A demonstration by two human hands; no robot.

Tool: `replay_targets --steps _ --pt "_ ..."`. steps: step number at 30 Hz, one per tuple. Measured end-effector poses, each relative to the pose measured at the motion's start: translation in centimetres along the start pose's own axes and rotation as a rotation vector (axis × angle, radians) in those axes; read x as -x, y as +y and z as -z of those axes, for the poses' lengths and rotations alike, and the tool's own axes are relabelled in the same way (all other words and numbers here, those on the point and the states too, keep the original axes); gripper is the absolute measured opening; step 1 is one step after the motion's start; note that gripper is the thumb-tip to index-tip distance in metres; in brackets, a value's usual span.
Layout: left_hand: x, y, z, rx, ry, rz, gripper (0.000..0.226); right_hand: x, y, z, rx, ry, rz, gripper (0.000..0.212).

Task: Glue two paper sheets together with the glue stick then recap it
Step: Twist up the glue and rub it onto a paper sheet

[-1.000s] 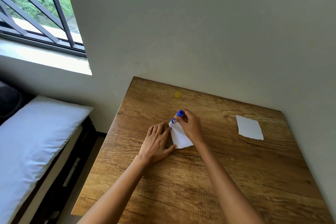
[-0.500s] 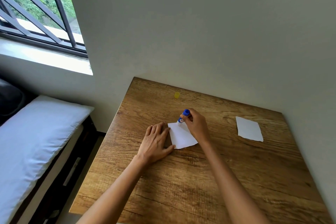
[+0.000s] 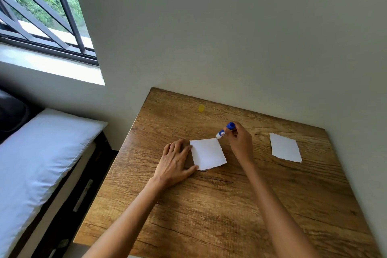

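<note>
From the head camera, the right hand [image 3: 240, 142] pinches the glue stick [image 3: 225, 130] in closed fingers at the far right corner of the near paper sheet [image 3: 208, 153], and if the flat, spread left hand [image 3: 176, 161] eases off its left edge, the tip could drag and crease the sheet or smear glue onto the wooden table [image 3: 230, 205]. The stick is blue-bodied, tilted, white tip down. The yellow cap [image 3: 201, 108] sits well apart near the wall and could roll, while the second sheet [image 3: 285, 147] lies flat to the right, untouched.

Uncapped blue glue stick [image 3: 226, 130] tilted at near sheet's [image 3: 207, 153] far corner, second sheet [image 3: 285, 147] apart right, yellow cap [image 3: 201, 108] behind
</note>
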State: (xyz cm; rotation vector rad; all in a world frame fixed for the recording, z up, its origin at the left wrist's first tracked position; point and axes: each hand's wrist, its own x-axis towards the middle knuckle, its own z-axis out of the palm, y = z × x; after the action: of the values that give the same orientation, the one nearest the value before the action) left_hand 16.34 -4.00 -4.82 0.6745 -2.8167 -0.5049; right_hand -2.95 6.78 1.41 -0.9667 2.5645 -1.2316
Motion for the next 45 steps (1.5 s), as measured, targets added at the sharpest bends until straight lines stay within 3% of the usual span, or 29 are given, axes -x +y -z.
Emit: replay_targets --steps 3,5,9,13,36,45 --pt "-0.3 0.6 0.4 0.191 0.114 0.106 0.07 0.1 0.3 0.3 -0.033 0.012 0.012 0.021" --pt "-0.9 1.5 0.6 0.132 0.155 0.104 0.065 0.1 0.5 0.3 -0.029 -0.022 0.013 0.023" --pt "-2.8 3.6 0.0 -0.092 -0.033 -0.048 0.065 -0.2 0.8 0.0 -0.019 -0.083 -0.008 0.029" --pt "-3.9 4.0 -0.6 -0.171 -0.158 -0.05 0.068 -0.5 0.9 -0.4 -0.008 -0.087 0.022 0.025" --pt "-4.0 3.9 -0.6 -0.159 -0.194 -0.021 0.072 4.9 2.4 1.5 -0.012 -0.096 -0.017 0.021" --pt "-3.5 5.8 -0.7 -0.168 -0.174 -0.018 0.069 6.6 1.6 2.8 -0.12 0.024 -0.12 0.026"
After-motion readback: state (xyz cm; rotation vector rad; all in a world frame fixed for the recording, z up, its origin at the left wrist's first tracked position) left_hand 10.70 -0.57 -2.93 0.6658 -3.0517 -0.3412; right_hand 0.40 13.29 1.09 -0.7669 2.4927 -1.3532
